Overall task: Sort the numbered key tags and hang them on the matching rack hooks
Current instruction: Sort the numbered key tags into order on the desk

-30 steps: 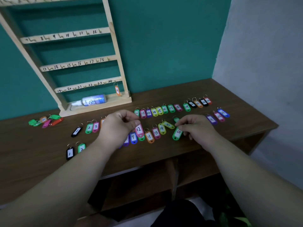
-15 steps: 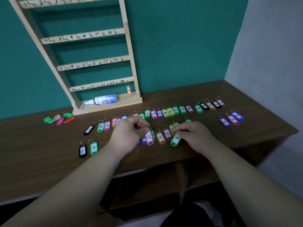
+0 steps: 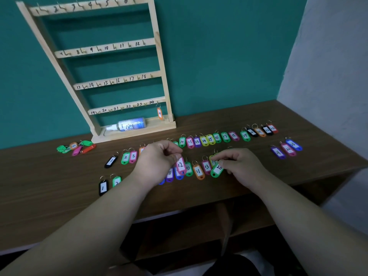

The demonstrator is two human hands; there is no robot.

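Bench (image 3: 59, 188) against teal wall, wooden rack (image 3: 139, 132) standing at its back edge. Rack has four rails, hooks numbered 1 to 24.

Hook 24: orange tag 24 (image 3: 159, 113) hangs there. No other tag is on the rack. A bottle (image 3: 131, 124) lies on its side on the rack base.

Left hand (image 3: 157, 162): thumb and fingers curled, pinching pink tag 12 (image 3: 180, 165) at its upper end. The tag's body sits over the near row, partly covering a blue tag (image 3: 178, 175). Cannot tell whether it touches the tags under it.

Right hand (image 3: 243, 166): fingertips pinch green tag 20 (image 3: 217, 170) at its upper end. The tag is tilted and lies just beside pink tag 13 (image 3: 206, 166) and across the foot of tag 14 (image 3: 213, 161).

Near row between the hands: green tag 10 (image 3: 188, 168), orange tag 11 (image 3: 198, 171), then 13 and 14.

Far row runs right from tag 10 (image 3: 182, 142) up to red tag 23 (image 3: 273, 128), in number order where legible.

Three tags (image 3: 288, 149) lie apart at far right. Left of the hands: black tag 1 (image 3: 111, 161), green tag 2 (image 3: 125, 157), pink tag 3 (image 3: 133, 156). Nearer the front edge: a second black tag 1 (image 3: 103, 187).

Small heap of tags (image 3: 75, 147) just left of the rack base.
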